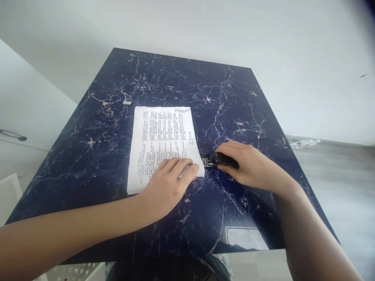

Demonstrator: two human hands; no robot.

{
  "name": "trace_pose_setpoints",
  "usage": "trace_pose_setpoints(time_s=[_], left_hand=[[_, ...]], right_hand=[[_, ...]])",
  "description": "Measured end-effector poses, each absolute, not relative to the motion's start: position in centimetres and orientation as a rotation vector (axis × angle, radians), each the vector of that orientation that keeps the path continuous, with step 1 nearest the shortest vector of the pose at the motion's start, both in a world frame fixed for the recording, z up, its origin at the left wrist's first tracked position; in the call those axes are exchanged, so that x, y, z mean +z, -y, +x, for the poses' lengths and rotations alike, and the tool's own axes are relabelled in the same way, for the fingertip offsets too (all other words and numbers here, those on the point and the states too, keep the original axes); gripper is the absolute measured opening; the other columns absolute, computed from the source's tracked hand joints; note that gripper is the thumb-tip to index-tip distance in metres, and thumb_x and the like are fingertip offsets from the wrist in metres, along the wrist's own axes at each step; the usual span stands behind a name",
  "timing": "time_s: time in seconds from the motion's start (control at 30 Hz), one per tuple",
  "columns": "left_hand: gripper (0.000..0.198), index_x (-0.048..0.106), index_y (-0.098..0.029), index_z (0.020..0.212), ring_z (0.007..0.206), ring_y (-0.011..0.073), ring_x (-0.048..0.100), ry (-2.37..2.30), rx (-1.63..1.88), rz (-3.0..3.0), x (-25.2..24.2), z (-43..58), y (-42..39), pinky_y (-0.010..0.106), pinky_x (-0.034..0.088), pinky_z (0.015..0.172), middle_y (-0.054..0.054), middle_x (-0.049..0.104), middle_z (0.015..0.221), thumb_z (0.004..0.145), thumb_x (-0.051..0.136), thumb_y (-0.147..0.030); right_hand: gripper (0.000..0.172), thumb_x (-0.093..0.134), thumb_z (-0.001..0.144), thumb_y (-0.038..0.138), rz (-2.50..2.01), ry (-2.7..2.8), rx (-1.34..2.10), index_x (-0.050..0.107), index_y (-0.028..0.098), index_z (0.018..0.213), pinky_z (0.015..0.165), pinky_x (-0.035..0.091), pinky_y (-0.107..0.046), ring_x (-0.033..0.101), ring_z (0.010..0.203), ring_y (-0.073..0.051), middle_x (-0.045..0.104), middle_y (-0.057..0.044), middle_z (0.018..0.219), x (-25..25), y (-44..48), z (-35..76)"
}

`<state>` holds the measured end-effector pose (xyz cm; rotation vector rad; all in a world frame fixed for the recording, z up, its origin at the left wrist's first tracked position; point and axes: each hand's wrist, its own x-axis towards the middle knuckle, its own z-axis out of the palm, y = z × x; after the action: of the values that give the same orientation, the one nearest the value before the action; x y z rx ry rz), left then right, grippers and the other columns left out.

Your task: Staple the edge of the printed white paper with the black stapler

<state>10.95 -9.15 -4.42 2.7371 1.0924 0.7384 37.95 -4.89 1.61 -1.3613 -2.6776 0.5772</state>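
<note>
White printed paper (159, 134), covered in columns of dark characters, lies on the dark blue marbled table. My left hand (170, 181) is closed on its near edge, fingers bent over the print and thumb by the near right corner. How many sheets there are I cannot tell. In my right hand (244, 164) is a black stapler (221, 159), lying low over the tabletop with the fingers wrapped round its body. The stapler's front end meets the paper's right edge close to the near corner. Whether its jaws are pressed together is too small to see.
Beyond the paper's far left corner sits a small pale block (127, 103). A flat, pale, dark-rimmed rectangle (246, 238) lies at the table's (187, 82) near edge. White walls rise behind, and a clear plastic wrapper (304, 143) is off to the right.
</note>
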Motion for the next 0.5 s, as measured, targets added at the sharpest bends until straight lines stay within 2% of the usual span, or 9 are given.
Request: trace_pose_setpoints(time_s=[0.23,0.43,0.5], left_hand=[[0.038,0.059,-0.014,0.129,0.115,0.0260,0.061,-0.999,0.583,2.830,-4.9,11.0,9.2,0.045,0.053,0.098,0.012,0.065,0.129,0.094,0.053,-0.001],[0.043,0.056,-0.011,0.136,0.124,0.0302,0.057,-0.924,0.507,2.877,-5.2,11.0,9.1,0.049,0.049,0.107,0.015,0.060,0.139,0.094,0.061,-0.010],[0.047,0.054,-0.009,0.140,0.126,0.0310,0.055,-0.898,0.495,2.888,-5.2,11.0,9.1,0.049,0.048,0.108,0.016,0.059,0.141,0.094,0.063,-0.012]], right_hand=[[0.014,0.062,0.094,0.021,-1.352,2.651,0.594,0.062,0.024,0.108,0.078,0.048,-0.040,0.062,0.093,-0.025,0.069,-0.006,0.102,1.5,5.2,37.4],[0.014,0.062,0.096,0.021,-1.337,2.635,0.601,0.063,0.024,0.109,0.081,0.049,-0.040,0.061,0.096,-0.025,0.069,-0.006,0.103,1.4,5.3,36.9],[0.013,0.064,0.096,0.026,-1.325,2.614,0.635,0.063,0.024,0.109,0.083,0.049,-0.040,0.062,0.098,-0.026,0.070,-0.007,0.105,1.4,5.3,36.8]])
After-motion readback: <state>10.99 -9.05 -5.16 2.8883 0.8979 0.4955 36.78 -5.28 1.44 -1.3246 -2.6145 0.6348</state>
